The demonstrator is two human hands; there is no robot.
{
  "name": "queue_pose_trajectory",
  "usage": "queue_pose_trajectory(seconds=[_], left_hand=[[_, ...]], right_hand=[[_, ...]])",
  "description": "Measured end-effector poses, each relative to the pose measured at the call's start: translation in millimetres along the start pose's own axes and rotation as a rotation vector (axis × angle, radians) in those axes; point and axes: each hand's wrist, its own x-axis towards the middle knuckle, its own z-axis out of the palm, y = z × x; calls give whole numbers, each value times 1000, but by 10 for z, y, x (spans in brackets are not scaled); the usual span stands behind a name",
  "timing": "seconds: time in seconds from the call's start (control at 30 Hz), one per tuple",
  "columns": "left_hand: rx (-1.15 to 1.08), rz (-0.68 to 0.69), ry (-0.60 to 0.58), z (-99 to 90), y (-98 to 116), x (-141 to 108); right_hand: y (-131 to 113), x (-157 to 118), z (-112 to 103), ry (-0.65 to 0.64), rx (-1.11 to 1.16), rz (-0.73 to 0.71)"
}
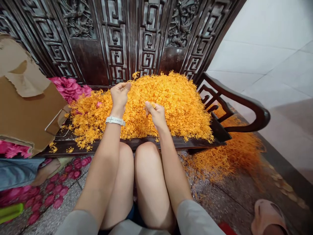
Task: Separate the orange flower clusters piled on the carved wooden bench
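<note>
My left hand (120,94), with a pale watch strap at the wrist, is raised over the heap and closed in a pinch. Between its fingertips is the thin stem of a small yellow-orange plastic flower piece (135,75), whose curled petals stick out beyond the fingers. Lower and to the right, my right hand (156,114) has its thumb and fingers drawn together just above the heap; anything in them is too small to make out. A large heap of the same yellow-orange pieces (181,104) spreads on the dark wooden bench in front of my knees.
Left of the heap stands a torn cardboard box (29,107) beside pink flower pieces (69,89). A curved armrest (244,101) bounds the bench's right end. Orange strands (227,156) and dark pink pieces (57,189) lie on the floor. Another person's foot (47,171) shows at left.
</note>
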Motion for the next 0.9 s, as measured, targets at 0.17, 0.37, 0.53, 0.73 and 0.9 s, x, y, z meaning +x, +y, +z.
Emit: queue_pose_trajectory(seconds=[0.17,0.37,0.53,0.73,0.9], left_hand=[[71,71,160,-62,-110,59],[48,-1,280,143,-68,-95],[-18,21,298,313,-109,-232],[-17,-37,334,440,-135,-295],[-58,-114,344,575,-89,-335]], right_hand=[[-286,-93,212,-445,106,108],[-441,-133,55,-545,-9,145],[-532,-162,-238,-618,-79,137],[-650,-179,-422,-550,-174,80],[-755,-211,-454,-516,-291,93]])
